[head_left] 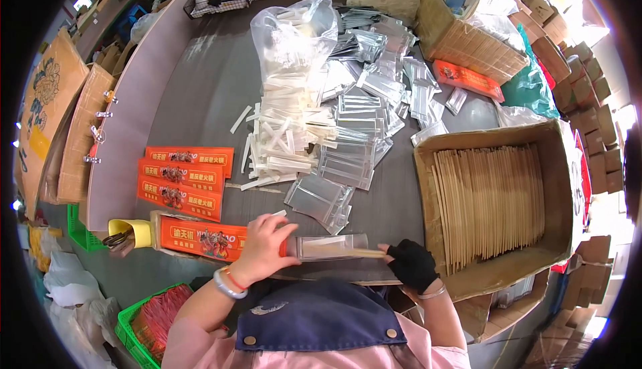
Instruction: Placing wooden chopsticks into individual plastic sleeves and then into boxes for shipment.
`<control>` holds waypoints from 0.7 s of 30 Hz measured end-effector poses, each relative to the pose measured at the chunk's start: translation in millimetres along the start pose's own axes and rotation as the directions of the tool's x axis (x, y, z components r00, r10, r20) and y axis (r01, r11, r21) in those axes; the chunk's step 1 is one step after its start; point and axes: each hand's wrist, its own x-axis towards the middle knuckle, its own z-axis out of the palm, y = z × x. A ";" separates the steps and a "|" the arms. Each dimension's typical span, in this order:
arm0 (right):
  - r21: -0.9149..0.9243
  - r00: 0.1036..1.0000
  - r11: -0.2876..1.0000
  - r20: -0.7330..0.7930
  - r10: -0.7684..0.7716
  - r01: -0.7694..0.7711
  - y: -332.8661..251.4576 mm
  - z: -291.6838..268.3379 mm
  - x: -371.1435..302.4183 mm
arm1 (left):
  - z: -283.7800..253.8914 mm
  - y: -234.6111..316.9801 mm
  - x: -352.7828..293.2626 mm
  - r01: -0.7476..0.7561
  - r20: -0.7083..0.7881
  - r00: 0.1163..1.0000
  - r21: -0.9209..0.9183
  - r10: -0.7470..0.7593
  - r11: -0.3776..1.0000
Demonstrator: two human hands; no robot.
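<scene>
My left hand [265,248], bare with bands at the wrist, lies over the right end of a long red printed package [200,237]. Its thumb and fingers are spread apart. Just right of that hand is a narrow clear plastic case [328,247], lying lengthwise along the table's near edge. My right hand [412,265], in a black fingerless glove, pinches the right end of pale wooden sticks [366,253], whose other end reaches into the clear case. How many sticks it holds I cannot make out. Red printed sleeves [180,195] lie overlapped beyond my left hand.
An open cardboard box [433,202] of wooden sticks stands at right. White strips [287,128] and clear plastic cases [361,121] are heaped mid-table. A yellow holder [139,232] with scissors sits at the left edge, above a green crate [127,329].
</scene>
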 end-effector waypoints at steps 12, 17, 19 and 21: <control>0.044 0.919 0.975 -0.346 -0.188 0.216 -0.3 69.4 43.1 | 24.5 5.5 -7.6 -0.059 0.075 0.996 0.075 0.053 0.995; 0.667 0.958 0.689 -0.167 -0.232 0.283 -93.3 91.3 64.1 | 37.4 5.3 8.3 -0.102 0.019 0.995 0.042 0.101 0.994; 0.505 0.988 0.862 -0.146 0.050 0.031 -57.6 87.4 51.0 | 29.9 5.1 4.2 -0.062 0.076 0.995 0.046 0.059 0.997; 0.306 0.949 0.952 -0.305 0.077 0.021 -33.9 86.0 49.3 | 32.7 10.3 5.9 -0.061 0.066 0.996 0.040 0.059 0.997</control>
